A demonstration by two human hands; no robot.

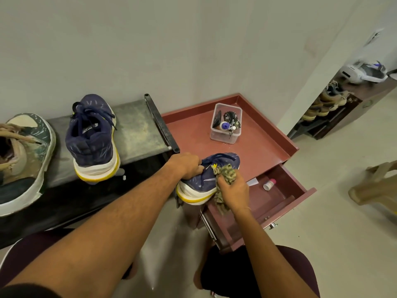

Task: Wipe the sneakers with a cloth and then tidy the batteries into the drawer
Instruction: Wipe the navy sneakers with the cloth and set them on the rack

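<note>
My left hand (187, 166) grips a navy sneaker (203, 181) with a white and yellow sole by its collar, over the front left corner of the red-brown cabinet top (193, 136). My right hand (233, 191) holds a crumpled patterned green cloth (225, 174) against the sneaker's side. The matching navy sneaker (92, 138) stands heel-first on the grey shoe rack (137, 125) to the left. Below my right hand the cabinet's drawer (285, 190) is pulled out, with a small white-capped bottle (269, 184) and a slip of paper inside. I cannot make out any batteries.
A clear plastic box (225, 123) with small items stands on the cabinet top. A green and tan sneaker (23, 162) sits at the rack's left end. A second shoe rack (326, 104) with shoes is at the right, and a beige plastic stool (378, 186) stands on the floor.
</note>
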